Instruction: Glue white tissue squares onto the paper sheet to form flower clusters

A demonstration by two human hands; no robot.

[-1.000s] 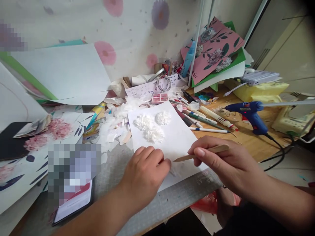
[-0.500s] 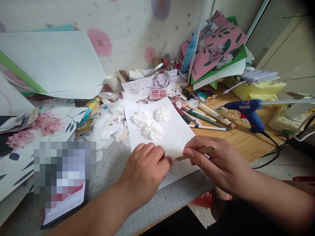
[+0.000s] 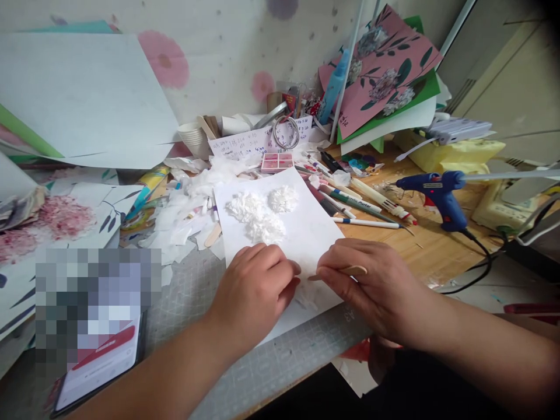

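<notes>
A white sheet of paper (image 3: pixel 312 230) lies on the grey cutting mat (image 3: pixel 188 315) before me. Clusters of crumpled white paper petals (image 3: pixel 265 226) form fluffy blooms on its upper half. My right hand (image 3: pixel 376 289) grips a thin wooden craft stick (image 3: pixel 356 270), its narrow end pointing left toward my other hand. Below the blooms, my left hand (image 3: pixel 254 294) hovers over or rests on the sheet with fingers curled and thumb close to the index finger. Whatever its fingertips hold, if anything, is too small to make out. Faint white scraps (image 3: pixel 307 301) lie between the hands.
A blue glue gun (image 3: pixel 437 189) stands at right, its cable trailing off the table. Several markers (image 3: pixel 365 223) lie beside the sheet. Torn white paper (image 3: pixel 175 224) is heaped at left, near a phone (image 3: pixel 102 367). A small pink palette (image 3: pixel 277 163) and paper cups (image 3: pixel 193 140) stand behind.
The view has shifted slightly, so the scene sits a little further left. My left thumb and index finger have parted a little, and the craft stick has tilted flatter in my right hand.
</notes>
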